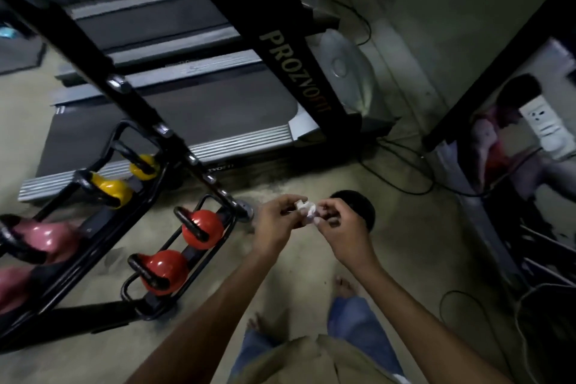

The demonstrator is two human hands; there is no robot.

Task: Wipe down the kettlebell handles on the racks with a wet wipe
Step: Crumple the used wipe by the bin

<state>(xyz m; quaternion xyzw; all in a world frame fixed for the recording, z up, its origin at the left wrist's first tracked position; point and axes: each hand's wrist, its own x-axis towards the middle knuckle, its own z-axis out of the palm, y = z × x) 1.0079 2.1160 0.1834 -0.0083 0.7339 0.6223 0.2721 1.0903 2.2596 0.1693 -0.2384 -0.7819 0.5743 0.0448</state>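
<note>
The wipe [304, 208] is a small white crumple held in the air over the floor. It is pinched from both sides: the left hand [279, 221] has thumb and fingertips closed on its left edge, and the right hand [339, 224] does the same on its right edge. It touches no kettlebell. The picture is soft here, so the hands may be pulling it open or bunching it.

Near the hands, to their left, stands the rack [149, 305]. Its low tier carries two red kettlebells [163, 271], one toward each end, black handles up. A higher tier carries two yellow kettlebells [110, 188], and pink ones [46, 237] sit at the rack's left end. Behind the rack lies a treadmill [174, 121]. A dark round thing [364, 203] sits just beyond the right hand.

The step in hand looks like readying the wipe, with no wiping begun. The next move calls for one hand to take the wipe alone, reach down and left to a red handle [190, 223], wrap the wipe round the bar and rub along it.
</note>
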